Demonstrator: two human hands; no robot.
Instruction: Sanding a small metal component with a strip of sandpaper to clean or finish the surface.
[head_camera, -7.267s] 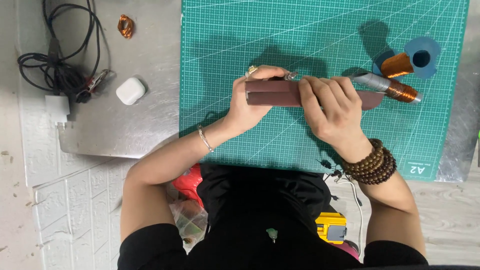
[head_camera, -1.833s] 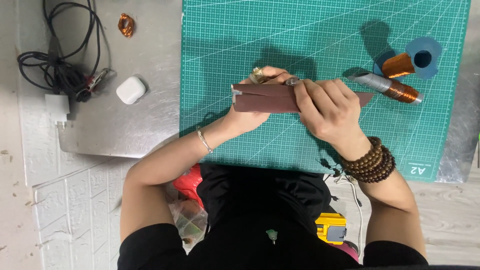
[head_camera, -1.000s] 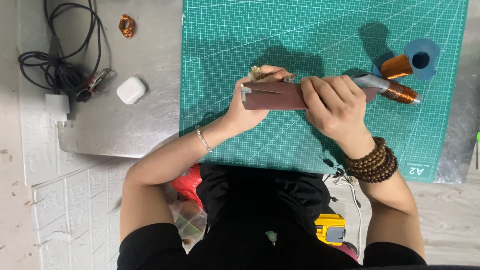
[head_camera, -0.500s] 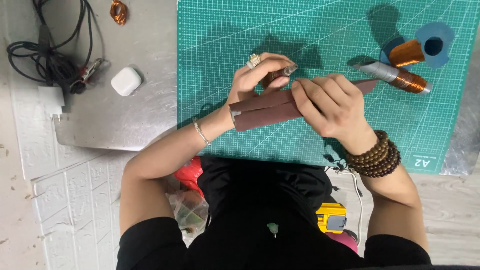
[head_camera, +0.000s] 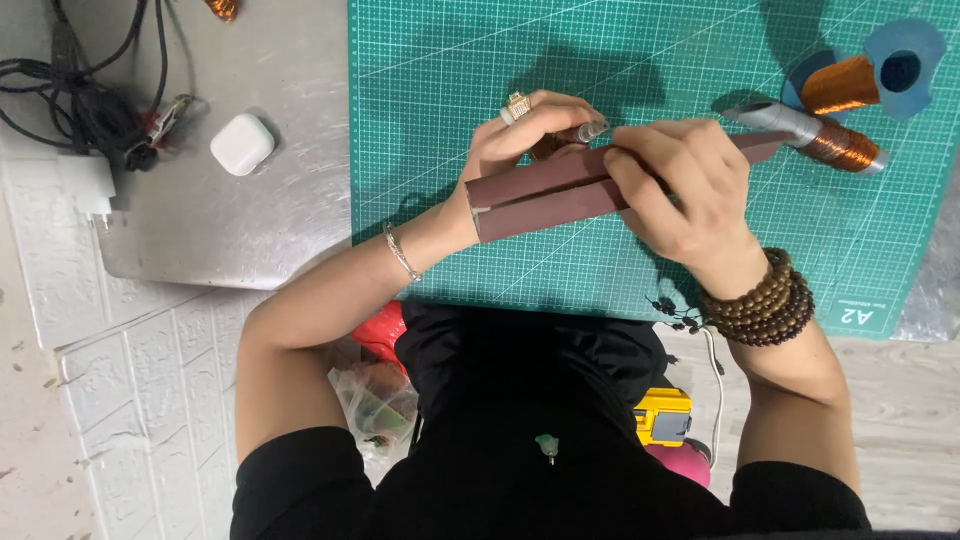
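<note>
The left hand (head_camera: 525, 135), wearing a chunky ring and a thin silver wrist chain, is closed around the near end of a long dark brown bar (head_camera: 560, 190) split by a lengthwise groove, its fingers curled over the top edge. Between the fingertips sits a small grey-tipped, pen-like metal piece (head_camera: 585, 131), just touching the bar's upper edge; what it is cannot be told. The right hand (head_camera: 680, 185), with a stack of brown wooden bead bracelets (head_camera: 765, 305) at its wrist, is clamped over the middle of the same bar, fingers wrapped across it and pointing toward 10 o'clock.

The bar is held just above a green gridded cutting mat (head_camera: 450, 60) and runs from about 8 o'clock up to 2 o'clock, its far tip poking out past the right hand. Just beyond that tip, at 2 o'clock, lies a grey rod wound with copper wire (head_camera: 815, 135), and beside it, farther toward 2 o'clock, a spool of copper wire with blue flanges (head_camera: 870, 75).

Off the mat, at 9 o'clock from the left hand, a small white rounded case (head_camera: 242, 143) rests on a grey metal sheet (head_camera: 270, 230). Farther out at 10 o'clock is a tangle of black cables (head_camera: 90, 95) with a white plug adapter (head_camera: 85, 185). At 6 o'clock, beside the person's dark clothing, a yellow tape measure (head_camera: 662, 415) shows.
</note>
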